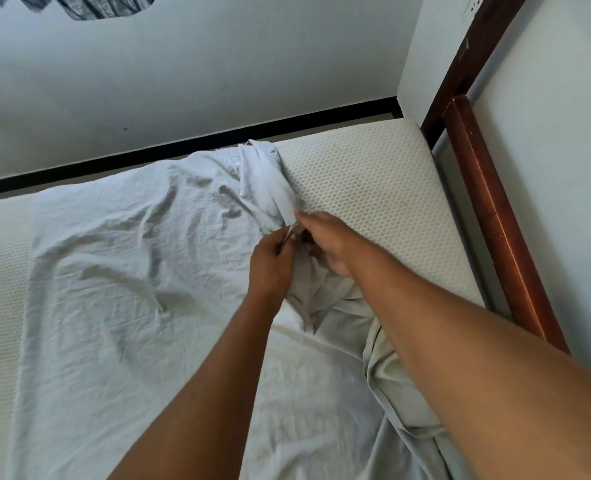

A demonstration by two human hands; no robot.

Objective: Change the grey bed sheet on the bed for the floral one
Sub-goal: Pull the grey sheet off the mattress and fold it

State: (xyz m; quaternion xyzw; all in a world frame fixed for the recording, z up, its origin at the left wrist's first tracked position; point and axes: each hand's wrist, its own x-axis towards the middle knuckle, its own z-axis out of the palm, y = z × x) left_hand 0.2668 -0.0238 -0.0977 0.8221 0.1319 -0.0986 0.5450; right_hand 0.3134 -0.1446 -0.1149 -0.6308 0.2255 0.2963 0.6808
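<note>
Both hands, left hand [270, 265] and right hand [328, 244], clutch the bunched grey sheet [114, 271] mid-frame, baring the mattress [373, 188] upper right; floral sheet unseen.

A cream honeycomb-textured mattress [373, 188] is held in a dark wooden bed frame [495, 216], its far right corner laid bare, the rest covered by a crumpled pale grey sheet [114, 271].

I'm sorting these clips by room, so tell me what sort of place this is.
Most likely a bedroom: a mattress with a textured cover lies partly bared, a grey bed sheet is bunched up on it, and a wooden bed frame runs along the plain wall.
</note>
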